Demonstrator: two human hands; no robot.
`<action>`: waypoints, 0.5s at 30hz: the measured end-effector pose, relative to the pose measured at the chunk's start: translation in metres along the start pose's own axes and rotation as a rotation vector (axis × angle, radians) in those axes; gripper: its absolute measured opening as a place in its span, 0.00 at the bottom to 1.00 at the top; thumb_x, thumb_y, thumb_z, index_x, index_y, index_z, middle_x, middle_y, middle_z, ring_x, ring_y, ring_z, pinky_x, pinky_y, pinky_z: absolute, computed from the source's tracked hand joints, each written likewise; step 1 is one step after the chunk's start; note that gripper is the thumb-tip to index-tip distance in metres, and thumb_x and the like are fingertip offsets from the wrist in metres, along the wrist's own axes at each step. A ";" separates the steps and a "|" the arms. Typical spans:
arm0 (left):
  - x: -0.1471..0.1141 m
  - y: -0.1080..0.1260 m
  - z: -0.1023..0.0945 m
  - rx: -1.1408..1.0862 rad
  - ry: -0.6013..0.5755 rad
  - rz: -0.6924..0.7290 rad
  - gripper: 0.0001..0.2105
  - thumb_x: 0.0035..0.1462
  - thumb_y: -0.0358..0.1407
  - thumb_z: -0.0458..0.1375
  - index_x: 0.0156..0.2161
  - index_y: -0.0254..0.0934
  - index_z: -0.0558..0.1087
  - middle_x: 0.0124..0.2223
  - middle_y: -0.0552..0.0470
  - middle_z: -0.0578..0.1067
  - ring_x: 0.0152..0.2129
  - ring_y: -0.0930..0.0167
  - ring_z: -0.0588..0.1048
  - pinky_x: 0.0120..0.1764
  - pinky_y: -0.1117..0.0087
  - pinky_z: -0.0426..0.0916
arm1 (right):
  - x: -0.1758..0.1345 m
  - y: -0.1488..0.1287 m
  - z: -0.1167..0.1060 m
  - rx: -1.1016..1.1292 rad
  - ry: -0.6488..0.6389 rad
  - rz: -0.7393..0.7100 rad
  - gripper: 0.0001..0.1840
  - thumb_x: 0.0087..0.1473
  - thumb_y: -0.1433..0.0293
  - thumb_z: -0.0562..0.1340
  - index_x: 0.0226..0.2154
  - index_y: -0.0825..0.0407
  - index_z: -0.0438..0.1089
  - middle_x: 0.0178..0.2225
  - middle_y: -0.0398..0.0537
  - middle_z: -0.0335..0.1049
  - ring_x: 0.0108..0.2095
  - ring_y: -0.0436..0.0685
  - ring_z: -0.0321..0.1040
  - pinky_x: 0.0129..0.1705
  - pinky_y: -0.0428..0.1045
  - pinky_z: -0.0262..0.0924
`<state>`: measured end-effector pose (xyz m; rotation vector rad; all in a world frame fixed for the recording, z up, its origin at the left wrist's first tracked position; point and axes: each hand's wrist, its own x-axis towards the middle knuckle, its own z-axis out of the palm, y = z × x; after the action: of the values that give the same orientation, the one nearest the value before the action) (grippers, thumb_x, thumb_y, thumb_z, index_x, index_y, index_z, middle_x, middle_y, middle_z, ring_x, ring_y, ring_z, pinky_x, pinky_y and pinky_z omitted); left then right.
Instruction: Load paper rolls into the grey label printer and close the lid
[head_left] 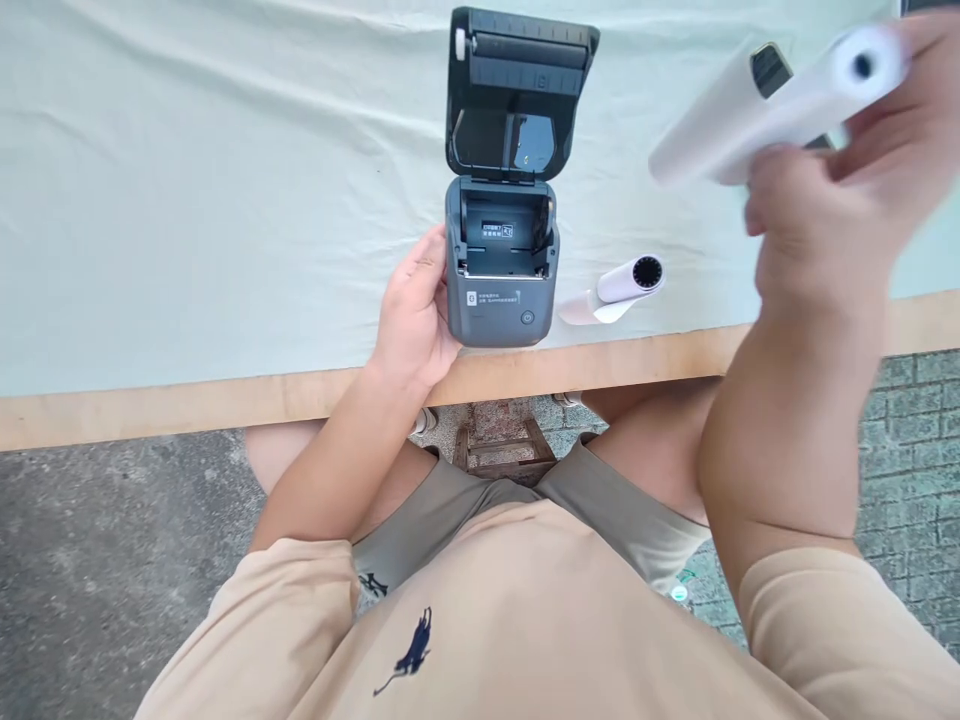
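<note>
A dark grey portable label printer (pixel 501 318) stands near the table's front edge with its lid (pixel 517 90) raised and its paper bay showing no roll inside. My left hand (pixel 420 310) is closed around the printer's left side. At the upper right, my right hand (pixel 840 190), smeared by motion, grips a white paper roll (pixel 814 100) with a dark hole in its end. Against that roll is another white piece (pixel 712 115) with a dark glossy end; whether my hand holds it too, I cannot tell. Right of the printer lies a small label roll (pixel 626 282) with its strip partly unwound.
A pale wrinkled cloth (pixel 225 220) covers the table, whose bare wooden edge (pixel 172 408) runs along the front. Below the table are my legs, a small wooden stool (pixel 499 450) and paved ground (pixel 911 450). Part of a dark object shows at the top right corner.
</note>
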<state>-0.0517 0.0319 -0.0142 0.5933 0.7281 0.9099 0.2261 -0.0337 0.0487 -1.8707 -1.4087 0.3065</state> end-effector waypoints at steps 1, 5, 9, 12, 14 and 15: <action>0.000 0.000 0.001 0.021 0.009 0.005 0.14 0.75 0.39 0.52 0.44 0.40 0.80 0.44 0.54 0.85 0.46 0.71 0.83 0.52 0.70 0.81 | 0.002 0.012 0.005 -0.015 0.067 0.056 0.13 0.53 0.69 0.62 0.43 0.45 0.64 0.47 0.53 0.70 0.42 0.61 0.67 0.28 0.53 0.51; 0.002 -0.002 0.001 0.049 0.004 0.020 0.14 0.74 0.39 0.53 0.43 0.42 0.81 0.43 0.52 0.85 0.50 0.69 0.83 0.60 0.67 0.78 | 0.000 0.032 0.020 -0.082 -0.048 0.142 0.11 0.49 0.69 0.68 0.35 0.44 0.68 0.42 0.47 0.74 0.28 0.48 0.56 0.25 0.50 0.50; 0.004 -0.003 -0.001 0.022 0.000 0.039 0.14 0.74 0.37 0.54 0.42 0.39 0.81 0.39 0.52 0.84 0.47 0.69 0.84 0.62 0.66 0.77 | -0.017 0.024 0.008 -0.006 -0.053 0.078 0.18 0.49 0.67 0.69 0.42 0.42 0.66 0.48 0.51 0.71 0.32 0.51 0.61 0.25 0.51 0.53; 0.004 -0.003 -0.001 0.010 -0.004 0.045 0.14 0.74 0.38 0.54 0.42 0.39 0.81 0.40 0.53 0.85 0.46 0.71 0.84 0.60 0.69 0.78 | -0.033 0.015 -0.005 0.155 -0.052 -0.053 0.20 0.48 0.66 0.70 0.40 0.43 0.61 0.46 0.50 0.71 0.28 0.50 0.57 0.22 0.51 0.45; 0.003 -0.003 0.000 0.015 -0.004 0.039 0.14 0.74 0.38 0.53 0.42 0.39 0.81 0.41 0.53 0.85 0.48 0.71 0.84 0.59 0.69 0.78 | -0.041 0.012 -0.006 0.172 -0.228 -0.047 0.22 0.48 0.65 0.72 0.39 0.43 0.60 0.44 0.47 0.72 0.20 0.46 0.51 0.20 0.51 0.43; 0.003 -0.002 0.000 0.024 -0.003 0.039 0.14 0.74 0.38 0.53 0.42 0.39 0.81 0.41 0.53 0.85 0.49 0.70 0.84 0.60 0.68 0.78 | -0.044 0.011 -0.004 0.154 -0.306 -0.033 0.23 0.47 0.64 0.73 0.40 0.43 0.61 0.44 0.46 0.74 0.18 0.44 0.50 0.20 0.51 0.44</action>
<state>-0.0494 0.0332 -0.0169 0.6322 0.7275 0.9372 0.2202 -0.0761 0.0327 -1.7252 -1.5661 0.6887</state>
